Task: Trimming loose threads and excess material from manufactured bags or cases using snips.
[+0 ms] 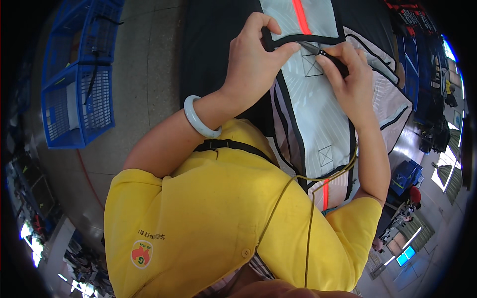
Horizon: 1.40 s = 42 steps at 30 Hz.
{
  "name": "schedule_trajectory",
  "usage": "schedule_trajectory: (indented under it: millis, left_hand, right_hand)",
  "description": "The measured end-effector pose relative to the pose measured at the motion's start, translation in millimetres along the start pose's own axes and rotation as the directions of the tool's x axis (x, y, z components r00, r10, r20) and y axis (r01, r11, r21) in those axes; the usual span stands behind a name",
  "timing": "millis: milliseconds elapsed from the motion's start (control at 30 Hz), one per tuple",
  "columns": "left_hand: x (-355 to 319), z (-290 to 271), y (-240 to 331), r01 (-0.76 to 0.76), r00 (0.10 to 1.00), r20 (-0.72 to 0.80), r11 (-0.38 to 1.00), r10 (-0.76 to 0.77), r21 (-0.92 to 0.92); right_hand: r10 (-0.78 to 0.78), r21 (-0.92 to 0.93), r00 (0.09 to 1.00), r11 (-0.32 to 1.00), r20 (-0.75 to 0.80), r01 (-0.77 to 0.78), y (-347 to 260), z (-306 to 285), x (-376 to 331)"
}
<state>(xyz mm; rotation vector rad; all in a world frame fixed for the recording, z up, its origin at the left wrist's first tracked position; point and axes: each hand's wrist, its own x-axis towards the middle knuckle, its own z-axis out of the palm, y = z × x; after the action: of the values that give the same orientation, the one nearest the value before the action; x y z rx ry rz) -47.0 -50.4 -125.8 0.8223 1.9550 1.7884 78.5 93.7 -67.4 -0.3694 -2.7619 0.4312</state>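
Note:
A light grey fabric panel [318,111] with black bound edges and stitched crossed squares lies in front of me. Its upper flap [318,20] has a bright orange-red stripe. My left hand [256,62] pinches the black-bound corner of that flap between thumb and fingers. Closed around the black handles of small scissors [336,60] is my right hand [355,79]. The metal blades point left, toward my left thumb and the flap's lower binding, close above the upper stitched square. Whether the blade tips touch the fabric is too small to tell.
More pinkish-grey fabric pieces [390,102] with black edging spread to the right. Black cloth [213,54] lies under and left of the panel. Stacked blue plastic crates [79,107] stand on the floor at left. An olive cord [293,179] hangs across my front toward my right forearm.

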Motion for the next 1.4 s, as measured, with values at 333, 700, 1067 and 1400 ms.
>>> schedule_trajectory:
  millis: [333, 700, 1067, 1400]
  left_hand:
    - [-4.0, 2.4, 1.3, -0.308, 0.926, -0.109, 0.891, 0.361, 0.334]
    - [2.1, -5.9, 34.2, -0.41, 0.884, 0.023, 0.75, 0.467, 0.519]
    - [23.7, 0.1, 24.8, -0.522, 0.825, 0.157, 0.624, 0.543, 0.582]
    - [12.5, -68.2, -22.8, -0.316, 0.949, -0.064, 0.923, 0.31, -0.22]
  right_hand:
    - [0.259, 0.519, 0.966, 0.829, -0.027, -0.208, 3.1, -5.4, -13.3]
    - [0.363, 0.676, 0.924, 0.712, -0.118, -0.193, 4.8, -2.3, -19.2]
    - [0.359, 0.709, 0.926, 0.683, -0.117, -0.175, 5.7, -8.3, -9.0]
    - [0.437, 0.737, 0.892, 0.64, -0.118, -0.216, 8.9, -11.1, -12.6]
